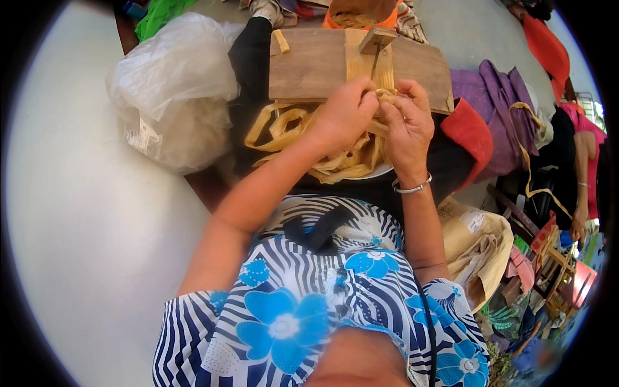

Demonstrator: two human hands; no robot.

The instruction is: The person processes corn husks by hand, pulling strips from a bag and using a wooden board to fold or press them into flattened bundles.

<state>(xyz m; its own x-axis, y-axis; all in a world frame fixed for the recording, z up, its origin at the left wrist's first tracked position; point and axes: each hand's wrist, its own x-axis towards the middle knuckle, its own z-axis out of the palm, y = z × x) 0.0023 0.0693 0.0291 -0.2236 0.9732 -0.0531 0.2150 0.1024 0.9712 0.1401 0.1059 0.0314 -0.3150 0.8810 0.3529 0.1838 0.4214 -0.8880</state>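
Observation:
A wooden board (309,65) lies across the lap, with a paler strip of wood at its middle. On it stands a small wooden block (377,39) with a thin metal rod. My left hand (350,109) is closed by the rod's lower end, its fingertips at a bunched tan strip (386,94). My right hand (410,118), with a silver bangle at its wrist, pinches that strip between thumb and fingers. Whether the left fingers also grip it is hidden. Below the board, long tan strips (285,123) lie coiled in a white bowl (379,171), partly behind the left forearm.
A translucent plastic bag (176,92) sits at left. Beyond the board is an orange container (391,17) of tan material. Red cloth (466,130), purple cloth (488,106) and a brown paper bag (476,242) lie at right. Another person's arm (583,164) shows at far right, near a long strip.

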